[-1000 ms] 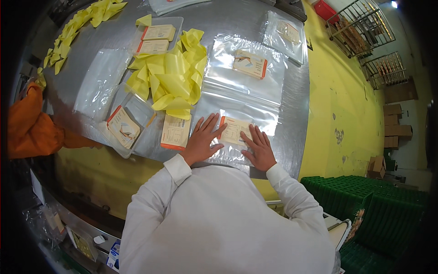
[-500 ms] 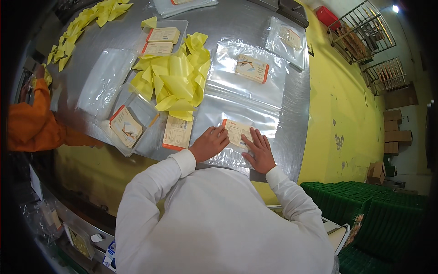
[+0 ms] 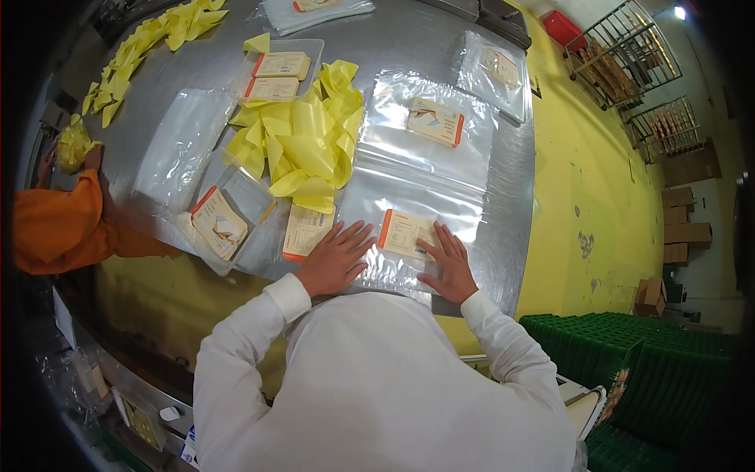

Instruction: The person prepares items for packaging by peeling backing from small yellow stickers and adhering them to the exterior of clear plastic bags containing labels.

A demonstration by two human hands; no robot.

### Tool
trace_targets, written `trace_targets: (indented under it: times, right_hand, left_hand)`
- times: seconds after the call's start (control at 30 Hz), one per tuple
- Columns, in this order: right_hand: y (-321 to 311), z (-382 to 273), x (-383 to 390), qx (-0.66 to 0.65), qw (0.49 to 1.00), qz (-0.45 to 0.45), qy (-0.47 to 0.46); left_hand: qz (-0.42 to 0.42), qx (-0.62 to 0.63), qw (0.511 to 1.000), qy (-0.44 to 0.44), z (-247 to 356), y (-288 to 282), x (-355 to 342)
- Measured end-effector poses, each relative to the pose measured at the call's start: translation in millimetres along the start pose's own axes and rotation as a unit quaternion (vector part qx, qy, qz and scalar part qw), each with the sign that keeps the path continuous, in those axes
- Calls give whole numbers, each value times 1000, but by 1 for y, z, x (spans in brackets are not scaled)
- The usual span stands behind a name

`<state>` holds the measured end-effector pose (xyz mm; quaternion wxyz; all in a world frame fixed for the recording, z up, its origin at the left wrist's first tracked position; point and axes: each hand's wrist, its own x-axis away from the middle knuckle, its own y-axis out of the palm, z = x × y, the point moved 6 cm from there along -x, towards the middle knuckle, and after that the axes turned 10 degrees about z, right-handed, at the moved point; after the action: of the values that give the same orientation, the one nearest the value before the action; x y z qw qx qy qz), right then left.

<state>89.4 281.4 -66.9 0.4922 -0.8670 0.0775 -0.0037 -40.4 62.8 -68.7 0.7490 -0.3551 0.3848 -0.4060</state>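
Note:
A cream card with a red end lies on a clear plastic bag near the table's front edge. My left hand rests at that bag's left side with fingers spread, beside another red-edged card. My right hand is open, fingertips on the bag and the first card's right end. A pile of yellow sheets lies just beyond my left hand. Farther away on the bags is another card.
Steel table holds two plastic tubs with cards, more bags and yellow sheets. An orange-clad co-worker handles a yellow bundle at left. Green crates stand right, near wire racks.
My left hand slid left off the card's end, its fingers straightening after curling half a second ago. My right hand stays nearly in place. The co-worker's arm moved at the left.

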Motion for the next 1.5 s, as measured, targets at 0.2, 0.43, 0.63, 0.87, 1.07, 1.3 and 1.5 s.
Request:
trace_targets:
  times: [0.2,0.43,0.63,0.87,1.07,1.3,1.5]
  right_hand:
    - [8,5,-12,-52,998,23,-30]
    - [9,23,-34,-141,990,-16,19]
    - [-63,73,-136,0,976,-211,43]
    - [-136,-21,-190,6,904,396,-161]
    - [4,41,-163,163,967,195,-16]
    - [35,-46,-153,-200,972,118,-18]
    - [121,-136,-190,-284,945,-90,-135]
  left_hand:
    - [80,118,987,-74,-11,-2,19]
    - [312,103,923,-202,-19,-24,40]
    - [303,-131,842,-427,-50,-39,75]
    - [355,-103,835,-407,-54,-30,83]
    - [389,-65,816,-422,-48,-35,79]
    - [422,106,753,-494,-72,-22,93]
    - [438,177,728,-497,-78,-37,87]
